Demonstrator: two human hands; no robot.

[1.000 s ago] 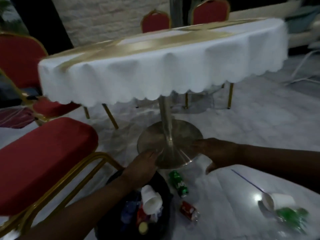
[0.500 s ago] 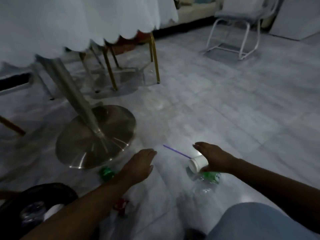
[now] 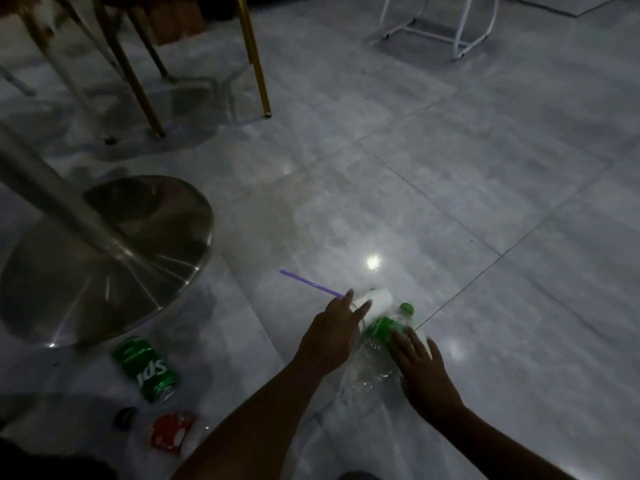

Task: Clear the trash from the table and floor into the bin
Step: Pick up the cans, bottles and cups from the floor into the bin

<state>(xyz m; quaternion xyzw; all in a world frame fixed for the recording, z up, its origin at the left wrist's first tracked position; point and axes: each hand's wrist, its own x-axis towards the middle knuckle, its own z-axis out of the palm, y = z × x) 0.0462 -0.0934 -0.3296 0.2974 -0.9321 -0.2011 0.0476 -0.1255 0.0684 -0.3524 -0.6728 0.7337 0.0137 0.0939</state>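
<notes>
On the grey tiled floor, right of the metal table base, lies a crushed clear bottle with green label. Left hand, fingers spread, touches a white cup beside it; right hand rests flat on the bottle. Green can lies nearer the base.

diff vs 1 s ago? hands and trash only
Both hands left the bin and table base and came to the white cup and clear green-label bottle. The left hand now reaches the cup, the right hand lies on the bottle; neither visibly lifted. Purple straw, green can, red can unmoved.
</notes>
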